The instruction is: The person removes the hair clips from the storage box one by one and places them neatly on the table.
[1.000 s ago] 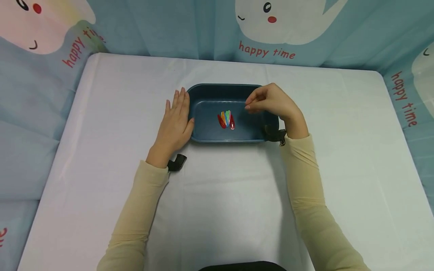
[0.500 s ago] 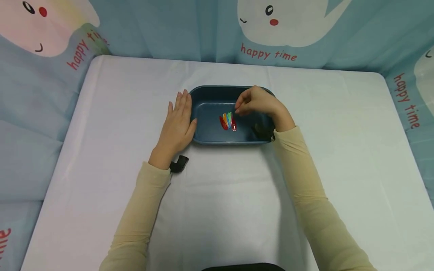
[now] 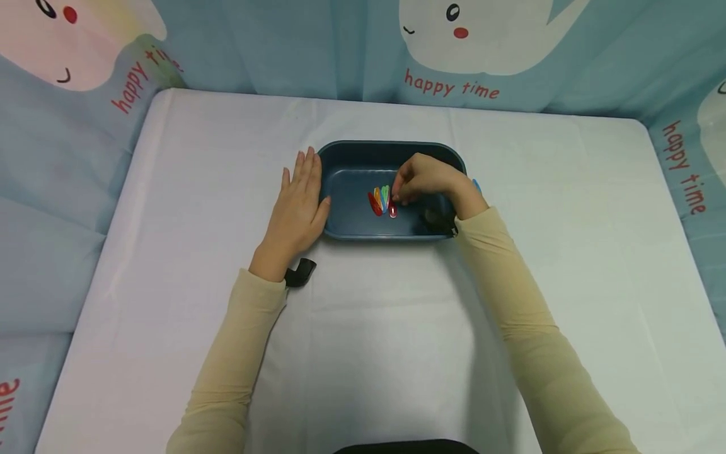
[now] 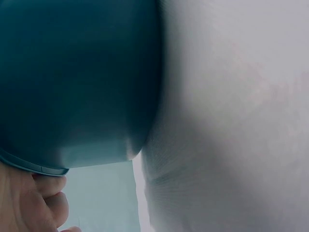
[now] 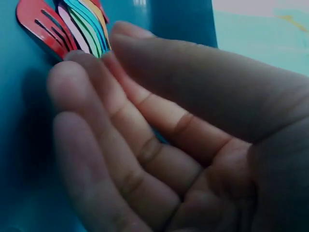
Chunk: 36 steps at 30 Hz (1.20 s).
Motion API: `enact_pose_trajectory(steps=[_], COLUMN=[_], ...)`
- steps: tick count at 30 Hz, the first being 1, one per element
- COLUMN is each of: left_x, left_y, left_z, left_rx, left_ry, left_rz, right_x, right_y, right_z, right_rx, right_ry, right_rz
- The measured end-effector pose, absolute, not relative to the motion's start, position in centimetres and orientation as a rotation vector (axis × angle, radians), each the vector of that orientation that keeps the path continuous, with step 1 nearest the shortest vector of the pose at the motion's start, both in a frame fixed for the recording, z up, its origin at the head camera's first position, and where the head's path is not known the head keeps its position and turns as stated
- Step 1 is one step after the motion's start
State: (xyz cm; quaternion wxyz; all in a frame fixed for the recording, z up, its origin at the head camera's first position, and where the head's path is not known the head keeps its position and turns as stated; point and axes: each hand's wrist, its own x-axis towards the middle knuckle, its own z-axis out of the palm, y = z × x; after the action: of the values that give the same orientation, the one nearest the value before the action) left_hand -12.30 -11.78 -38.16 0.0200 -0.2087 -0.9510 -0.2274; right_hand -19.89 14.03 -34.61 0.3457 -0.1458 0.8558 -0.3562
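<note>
Several snap hair clips (image 3: 377, 205), red, orange, green and blue, lie fanned side by side in a dark blue tray (image 3: 351, 236). With straight fingers, my left hand (image 3: 292, 211) rests along the tray's left wall. My right hand (image 3: 428, 180) is over the tray, its fingers loosely bent, fingertips at the right end of the clips beside a red hair clip (image 3: 392, 209). In the right wrist view, thumb and fingers come close to the red clip (image 5: 46, 29) and the striped coloured clips (image 5: 87, 24). Nothing shows between them; contact is hard to make out.
The tray stands on a white-covered table (image 3: 374, 328). Just right of the tray, mostly hidden behind the right wrist, a small blue thing (image 3: 476, 185) shows. A light blue printed curtain (image 3: 317, 50) encloses the back and sides. A black object (image 3: 405, 448) shows at the near edge.
My right hand has moved left and lower over the tray, to the clips. The blue thing by the right wrist has come into sight. My left hand stays against the tray.
</note>
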Motion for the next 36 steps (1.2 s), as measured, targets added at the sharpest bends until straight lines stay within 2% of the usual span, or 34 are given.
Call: enact_pose_trajectory(steps=[24, 36], left_x=[-12.4, -12.4], left_y=[-11.8, -11.8], left_z=[-38.2, -38.2], left_rx=[-0.649, -0.644], left_ry=[-2.958, -2.961], left_rz=[-0.715, -0.705], right_x=[-20.3, -20.5], right_y=[12.8, 13.2], right_z=[-35.5, -35.6], right_rx=[-0.329, -0.325], right_ry=[2.324, 2.287], right_rz=[-0.599, -0.669])
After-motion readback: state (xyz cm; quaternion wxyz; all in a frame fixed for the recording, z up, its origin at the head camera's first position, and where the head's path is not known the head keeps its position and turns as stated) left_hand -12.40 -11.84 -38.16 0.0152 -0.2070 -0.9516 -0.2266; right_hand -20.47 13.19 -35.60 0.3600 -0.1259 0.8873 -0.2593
